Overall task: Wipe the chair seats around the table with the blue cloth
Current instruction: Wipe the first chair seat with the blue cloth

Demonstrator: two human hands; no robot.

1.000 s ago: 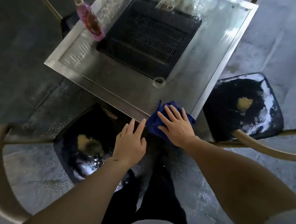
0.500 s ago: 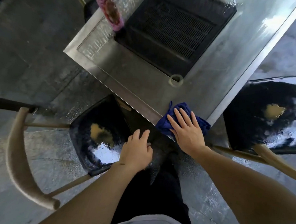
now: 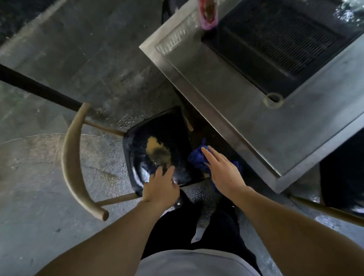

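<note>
our right hand point(image 3: 224, 174) lies spread over the bunched cloth point(image 3: 198, 159), fingers straight, whether it grips we cannot tell; the cloth sits at the near seat point(image 3: 155, 145) edge, below the table point(image 3: 232, 94) rim. our left hand point(image 3: 161, 186) rests loosely open on the seat's front

Dim scene, glare on the wet table point(image 3: 232, 85), motion blur, wide-angle bending at edges

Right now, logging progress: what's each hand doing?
Left hand: open, fingers resting on the glossy black chair seat.
Right hand: holding the crumpled blue cloth.
</note>
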